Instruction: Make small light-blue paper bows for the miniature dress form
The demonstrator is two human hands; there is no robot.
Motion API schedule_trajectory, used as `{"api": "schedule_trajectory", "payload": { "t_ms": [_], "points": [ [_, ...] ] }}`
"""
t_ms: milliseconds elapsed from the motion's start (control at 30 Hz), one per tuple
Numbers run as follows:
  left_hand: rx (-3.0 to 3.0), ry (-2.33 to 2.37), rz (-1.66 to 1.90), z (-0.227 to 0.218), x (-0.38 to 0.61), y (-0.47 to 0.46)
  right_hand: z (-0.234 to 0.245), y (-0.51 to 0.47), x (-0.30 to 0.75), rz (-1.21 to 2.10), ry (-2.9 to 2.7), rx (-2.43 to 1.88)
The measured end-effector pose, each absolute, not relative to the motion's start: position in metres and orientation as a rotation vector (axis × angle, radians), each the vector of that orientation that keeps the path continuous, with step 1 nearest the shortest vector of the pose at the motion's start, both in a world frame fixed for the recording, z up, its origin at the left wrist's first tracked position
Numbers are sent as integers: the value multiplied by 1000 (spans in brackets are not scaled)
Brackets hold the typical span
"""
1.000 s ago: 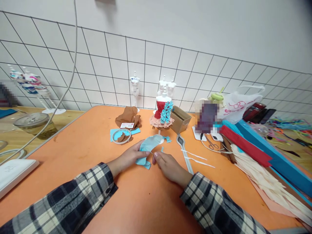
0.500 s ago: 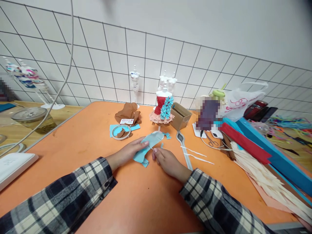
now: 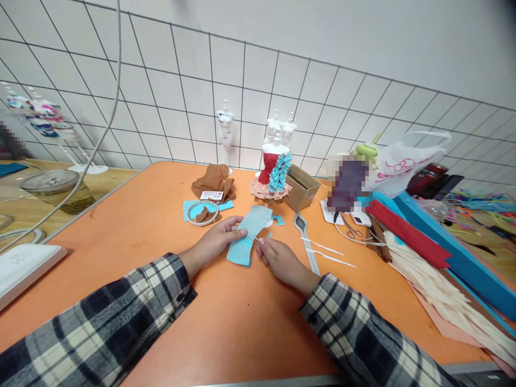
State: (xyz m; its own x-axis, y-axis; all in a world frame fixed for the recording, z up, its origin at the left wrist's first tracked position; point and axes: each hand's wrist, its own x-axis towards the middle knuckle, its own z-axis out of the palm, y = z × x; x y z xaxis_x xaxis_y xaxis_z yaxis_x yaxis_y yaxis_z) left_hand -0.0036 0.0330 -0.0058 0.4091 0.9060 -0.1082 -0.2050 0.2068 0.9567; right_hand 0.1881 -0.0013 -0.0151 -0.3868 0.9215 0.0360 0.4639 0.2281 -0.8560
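Observation:
My left hand (image 3: 215,240) pinches the left edge of a light blue piece of crepe paper (image 3: 248,236) that lies on the orange table (image 3: 137,226). Close to the paper's right edge, my right hand (image 3: 278,260) is closed in a pinch on a thin needle or pin. Both forearms wear plaid sleeves. Behind the paper stands a small white mannequin (image 3: 273,174) in a red, blue-ruffled and peach paper dress.
A brown paper wad (image 3: 213,183), a ring with scraps (image 3: 202,212), a small cardboard box (image 3: 302,188) and white strips (image 3: 326,250) lie behind. Scissors (image 3: 352,228) and stacked red, blue and cream paper (image 3: 423,252) fill the right. A glass jar (image 3: 52,191) stands left.
The blue paper has been flattened and turned more upright between my hands. My view shifted slightly upward; both hands stay near the table's middle.

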Motion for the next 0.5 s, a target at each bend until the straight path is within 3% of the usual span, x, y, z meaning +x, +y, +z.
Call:
{"api": "schedule_trajectory", "payload": {
  "t_ms": [500],
  "points": [
    [1241, 921, 987, -10, -4, 33, -17, -3, 191, 1203, -1858, -1262]
  ]
}}
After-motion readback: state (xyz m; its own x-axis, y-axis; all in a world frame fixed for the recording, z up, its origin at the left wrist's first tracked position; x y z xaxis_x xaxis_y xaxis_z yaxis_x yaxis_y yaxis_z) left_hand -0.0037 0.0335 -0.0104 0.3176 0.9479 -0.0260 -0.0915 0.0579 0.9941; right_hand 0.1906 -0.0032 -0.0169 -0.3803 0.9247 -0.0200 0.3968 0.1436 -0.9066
